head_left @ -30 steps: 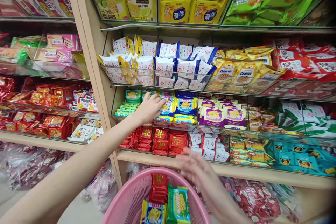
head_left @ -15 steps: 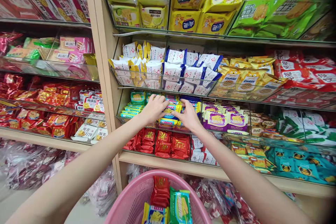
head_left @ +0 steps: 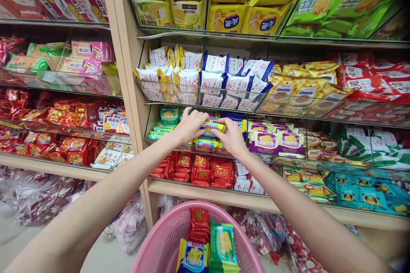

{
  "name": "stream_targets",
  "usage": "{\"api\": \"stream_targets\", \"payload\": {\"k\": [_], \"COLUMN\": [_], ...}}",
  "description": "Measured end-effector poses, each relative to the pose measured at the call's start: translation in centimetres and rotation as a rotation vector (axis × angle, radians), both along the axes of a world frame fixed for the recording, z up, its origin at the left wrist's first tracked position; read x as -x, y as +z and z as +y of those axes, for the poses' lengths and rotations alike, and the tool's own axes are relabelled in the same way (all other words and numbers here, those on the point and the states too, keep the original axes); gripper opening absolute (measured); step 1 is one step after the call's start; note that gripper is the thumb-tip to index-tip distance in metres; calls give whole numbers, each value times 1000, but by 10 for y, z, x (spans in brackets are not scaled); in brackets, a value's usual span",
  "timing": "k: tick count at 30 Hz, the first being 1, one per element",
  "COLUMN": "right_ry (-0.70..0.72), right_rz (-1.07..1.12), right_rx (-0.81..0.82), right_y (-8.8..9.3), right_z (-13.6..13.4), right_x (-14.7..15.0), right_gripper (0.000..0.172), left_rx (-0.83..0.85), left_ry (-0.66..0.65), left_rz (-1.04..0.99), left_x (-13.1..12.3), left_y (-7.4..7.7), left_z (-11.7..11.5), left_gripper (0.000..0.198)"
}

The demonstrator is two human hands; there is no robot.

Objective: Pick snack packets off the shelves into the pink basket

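Both hands reach into a clear bin on the lower shelf. A blue-and-yellow biscuit packet (head_left: pixel 212 126) lies tilted between them, its narrow side facing me. My left hand (head_left: pixel 193 124) closes on the packet's left end, with some fingers hidden behind the palm. At the right end, my right hand (head_left: pixel 233 138) pinches the packet between thumb and fingers. Another blue-and-yellow packet (head_left: pixel 206 143) lies just below. Below my arms stands a pink basket (head_left: pixel 153 239) holding a red packet (head_left: pixel 199 225), a green biscuit packet (head_left: pixel 223 245) and a blue-and-yellow one (head_left: pixel 193 257).
Clear dividers and front panels edge the bins. Purple-and-cream biscuit packets (head_left: pixel 264 141) sit right of my hands, red packets (head_left: pixel 201 170) below. White-and-blue packets (head_left: pixel 213 81) fill the shelf above. A wooden upright (head_left: pixel 128 72) stands left; plastic bags (head_left: pixel 130 226) lie on the floor.
The packet between my hands has tipped from showing its broad face to showing its narrow side, and has risen a little. My right hand has shifted slightly right.
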State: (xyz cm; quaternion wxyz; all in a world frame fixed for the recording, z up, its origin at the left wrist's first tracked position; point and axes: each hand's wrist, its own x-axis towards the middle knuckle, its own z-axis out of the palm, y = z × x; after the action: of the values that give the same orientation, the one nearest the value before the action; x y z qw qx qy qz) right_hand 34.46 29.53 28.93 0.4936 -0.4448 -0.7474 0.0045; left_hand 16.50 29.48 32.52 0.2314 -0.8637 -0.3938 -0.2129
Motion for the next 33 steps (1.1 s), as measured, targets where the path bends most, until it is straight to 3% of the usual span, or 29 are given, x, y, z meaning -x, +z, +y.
{"api": "stream_targets", "payload": {"k": [4,7,11,14,17,19,22,24,27,33], "right_ry": [-17,12,58,94,189,225,210,173,139,96], "right_rz": [-7,19,103,208,342,397,445,470,496,468], "right_rx": [-86,-154,-156,52,441,657,788,826,836,827], "right_y": [9,11,-4,-39,-93,-131,-178,-197,-210,-217], "right_z": [-9,-27,-70,-108,-140,-155,-171,-179,-190,-204], "right_x": [-2,-6,-11,-8,-2,0,-3,-10,-23,-35], "right_gripper": [28,26,29,34,39,45,49,50,50,50], "left_rx": [5,58,275,638,1090,1318,1617,1709,1743,1722], "left_ry": [-34,-151,-301,-314,-236,-101,100,170,238,246], "left_rz": [-59,-155,-382,-704,-1064,-1268,-1522,-1647,-1714,-1661], "left_x": [0,1,4,9,16,22,33,39,45,42], "left_y": [14,21,10,-26,-89,-138,-200,-227,-245,-246], "left_z": [-9,-26,-65,-101,-134,-152,-173,-182,-188,-179], "left_gripper": [23,30,41,45,47,46,46,42,38,38]}}
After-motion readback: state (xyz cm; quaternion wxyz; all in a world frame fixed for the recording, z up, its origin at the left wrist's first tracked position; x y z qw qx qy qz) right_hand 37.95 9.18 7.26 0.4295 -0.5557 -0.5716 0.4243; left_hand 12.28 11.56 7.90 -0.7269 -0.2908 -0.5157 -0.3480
